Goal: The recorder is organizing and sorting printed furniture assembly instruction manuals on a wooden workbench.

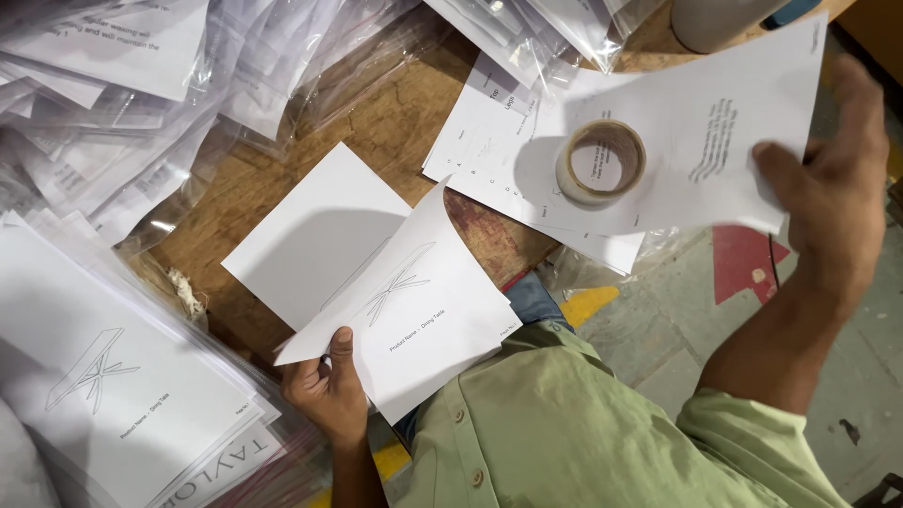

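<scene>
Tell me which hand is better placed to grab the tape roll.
Right, probably. The right hand already grips the sheet right beside the tape roll, while the left hand is busy pinching the folded pages, farther away.

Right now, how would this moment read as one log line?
left hand: holds folded sheets | right hand: holds loose sheet | tape roll: on papers | table: wood

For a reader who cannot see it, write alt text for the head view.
Over a wooden table, the left hand holds printed sheets by a corner while the right hand holds one sheet above a tape roll. Bagged papers lie in heaps around.
</scene>
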